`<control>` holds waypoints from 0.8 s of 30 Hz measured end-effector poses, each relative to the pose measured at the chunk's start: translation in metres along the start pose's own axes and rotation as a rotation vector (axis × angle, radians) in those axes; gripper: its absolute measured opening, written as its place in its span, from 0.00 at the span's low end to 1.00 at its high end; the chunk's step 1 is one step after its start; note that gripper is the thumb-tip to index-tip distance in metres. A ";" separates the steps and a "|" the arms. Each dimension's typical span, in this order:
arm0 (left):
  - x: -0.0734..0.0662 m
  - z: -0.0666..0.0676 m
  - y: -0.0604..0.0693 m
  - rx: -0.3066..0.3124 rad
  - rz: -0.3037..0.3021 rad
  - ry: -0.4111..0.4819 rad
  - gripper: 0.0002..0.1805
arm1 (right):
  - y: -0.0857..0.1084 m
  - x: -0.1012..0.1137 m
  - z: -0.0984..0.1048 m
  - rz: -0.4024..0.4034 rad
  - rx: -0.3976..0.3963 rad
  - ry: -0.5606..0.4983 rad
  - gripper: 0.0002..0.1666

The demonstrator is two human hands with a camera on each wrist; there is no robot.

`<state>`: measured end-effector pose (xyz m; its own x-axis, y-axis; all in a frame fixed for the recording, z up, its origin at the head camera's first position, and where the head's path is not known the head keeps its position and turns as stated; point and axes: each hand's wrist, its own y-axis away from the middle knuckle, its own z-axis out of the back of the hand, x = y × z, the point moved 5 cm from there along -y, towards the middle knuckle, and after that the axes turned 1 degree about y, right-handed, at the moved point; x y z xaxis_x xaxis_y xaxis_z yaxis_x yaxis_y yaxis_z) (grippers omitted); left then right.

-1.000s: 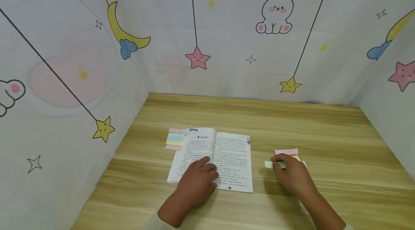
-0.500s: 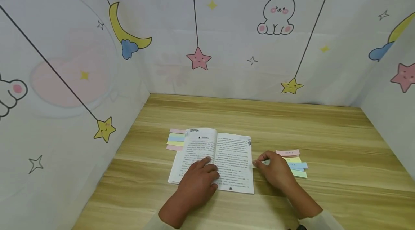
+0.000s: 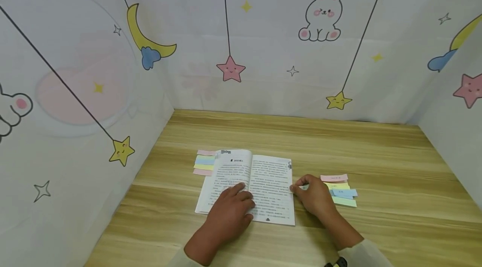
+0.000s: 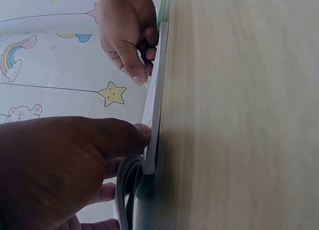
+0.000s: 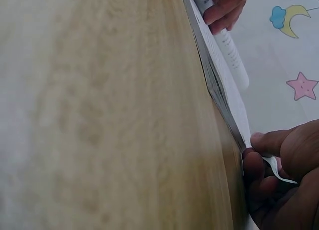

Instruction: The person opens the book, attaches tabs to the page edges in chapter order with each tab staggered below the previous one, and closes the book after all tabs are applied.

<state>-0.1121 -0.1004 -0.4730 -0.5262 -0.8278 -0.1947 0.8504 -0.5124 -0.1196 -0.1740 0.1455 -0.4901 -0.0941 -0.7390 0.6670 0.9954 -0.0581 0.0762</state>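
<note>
An open book with printed pages lies on the table. My left hand rests across its lower middle, fingers spread over the pages near the fold; the left wrist view shows this hand with its thumb on the page. At the book's right edge my right hand pinches a pale strip between thumb and index finger. In the right wrist view the strip bends away from the fingertips of that hand, which touch the page edge.
Pink, yellow, blue and green strips lie right of my right hand, the pink one farthest back. Several coloured tabs stick out from the book's left side. Patterned cloth walls stand behind and beside the wooden table.
My right hand has moved left from the loose strips to the book's right edge, carrying the pale strip. My left hand has stayed on the pages.
</note>
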 end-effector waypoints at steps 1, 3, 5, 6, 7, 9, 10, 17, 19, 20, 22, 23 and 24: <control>0.000 0.000 0.000 -0.001 -0.001 -0.001 0.14 | 0.000 0.000 0.000 -0.002 -0.002 0.000 0.11; 0.000 0.000 0.000 0.001 0.003 -0.004 0.14 | -0.001 -0.001 -0.001 -0.003 -0.003 -0.003 0.11; 0.000 0.000 0.000 0.003 0.006 -0.006 0.14 | -0.001 -0.001 0.000 0.000 -0.005 0.000 0.11; 0.000 0.000 0.000 0.005 0.007 -0.006 0.14 | -0.001 -0.001 0.000 0.001 -0.007 0.000 0.11; 0.000 0.000 0.000 0.005 0.007 -0.007 0.14 | -0.001 -0.001 0.000 0.001 -0.007 0.003 0.11; 0.000 0.001 0.000 0.007 0.007 -0.007 0.14 | -0.002 -0.002 0.000 0.000 -0.004 0.005 0.11; 0.000 0.001 0.000 0.007 0.006 -0.007 0.14 | -0.002 -0.002 0.000 -0.001 -0.002 0.006 0.11; 0.000 0.001 0.000 0.010 0.010 -0.009 0.14 | -0.002 -0.002 0.000 0.006 0.004 -0.004 0.11; -0.001 0.001 0.000 0.009 0.010 -0.008 0.14 | -0.002 -0.002 0.000 0.008 0.002 -0.003 0.11; -0.001 0.001 0.000 0.009 0.011 -0.008 0.14 | -0.002 -0.002 0.000 0.010 -0.001 0.001 0.11; -0.001 0.002 0.000 0.008 0.010 -0.008 0.14 | -0.002 -0.002 0.000 0.009 -0.004 0.008 0.11; -0.001 0.002 0.000 0.006 0.010 -0.009 0.14 | -0.001 -0.002 0.000 0.011 -0.006 0.012 0.11; -0.001 0.002 0.000 0.005 0.010 -0.009 0.14 | -0.001 -0.002 0.000 0.012 -0.008 0.016 0.11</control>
<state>-0.1116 -0.1001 -0.4710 -0.5180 -0.8346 -0.1874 0.8554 -0.5056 -0.1127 -0.1749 0.1470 -0.4918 -0.0820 -0.7501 0.6562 0.9966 -0.0545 0.0623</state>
